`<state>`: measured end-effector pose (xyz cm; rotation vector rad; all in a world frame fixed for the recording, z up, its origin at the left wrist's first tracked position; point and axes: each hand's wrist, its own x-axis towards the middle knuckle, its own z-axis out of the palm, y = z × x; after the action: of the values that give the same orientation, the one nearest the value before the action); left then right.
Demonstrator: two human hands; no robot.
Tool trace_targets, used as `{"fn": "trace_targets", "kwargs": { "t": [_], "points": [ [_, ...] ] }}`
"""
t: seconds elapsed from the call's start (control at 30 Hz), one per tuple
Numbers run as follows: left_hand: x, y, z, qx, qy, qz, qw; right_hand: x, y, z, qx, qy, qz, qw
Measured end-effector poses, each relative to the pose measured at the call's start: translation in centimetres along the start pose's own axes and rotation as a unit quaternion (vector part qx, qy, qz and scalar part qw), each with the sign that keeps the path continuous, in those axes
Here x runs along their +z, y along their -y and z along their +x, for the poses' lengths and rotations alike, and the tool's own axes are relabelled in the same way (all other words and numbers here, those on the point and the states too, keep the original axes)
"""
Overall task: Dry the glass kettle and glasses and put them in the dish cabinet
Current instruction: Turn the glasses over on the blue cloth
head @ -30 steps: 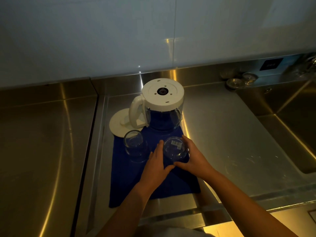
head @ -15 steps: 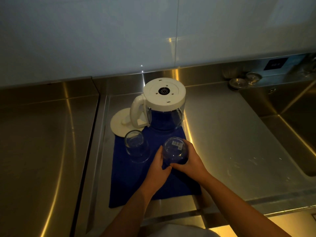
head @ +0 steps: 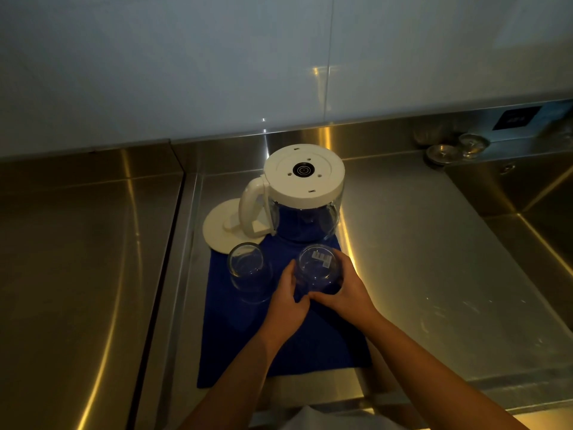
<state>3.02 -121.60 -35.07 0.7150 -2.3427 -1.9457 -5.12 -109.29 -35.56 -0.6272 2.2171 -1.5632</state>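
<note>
1. Wide steel table [head: 418,259] fills the view, dim and streaked with warm glare. A pale glossy wall [head: 186,72] stands behind it. A seam splits the steel left of centre, and a sink [head: 542,218] drops away on the right.
2. In the middle lies a blue cloth [head: 279,346], its long side running toward the person and its near edge close to the table's front lip.
3. At the cloth's far end the glass kettle [head: 304,178] stands upside down, white base up and handle to the left. Its white lid [head: 218,231] lies flat just beside it, partly off the cloth.
4. Two bare forearms come in from the bottom edge and meet over the cloth.
5. The right hand [head: 347,293] wraps the right side of the labelled glass [head: 317,268], fingers curled round the far wall and thumb across the near one.
6. The left hand [head: 288,302] cups the glass's left side, fingers curled against it. The two hands touch at the near side.
7. That glass sits mouth down, sticker on its upturned bottom, just in front of the kettle. I cannot tell whether it rests on the cloth.
8. The second glass [head: 248,271] stands mouth down on the cloth, just left of the left hand and untouched.
9. A broad run of steel lies between the cloth's right edge and the sink, and a narrow strip lies on the left up to the seam.
10. Small round metal fittings [head: 441,153] sit at the back by the sink, well apart from the hands.
</note>
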Motion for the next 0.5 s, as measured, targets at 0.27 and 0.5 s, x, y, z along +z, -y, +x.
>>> {"fn": "trace_targets", "kwargs": {
  "t": [0.27, 0.5],
  "points": [
    [0.2, 0.4, -0.4, 0.009, 0.004, 0.012, 1.000, 0.0, -0.4, -0.6, 0.023, 0.003, -0.003, 1.000],
    [0.3, -1.0, -3.1, 0.007, -0.011, 0.096, 0.995, -0.9, 1.2, -1.9, 0.058, 0.020, -0.023, 0.998]
  ]
}}
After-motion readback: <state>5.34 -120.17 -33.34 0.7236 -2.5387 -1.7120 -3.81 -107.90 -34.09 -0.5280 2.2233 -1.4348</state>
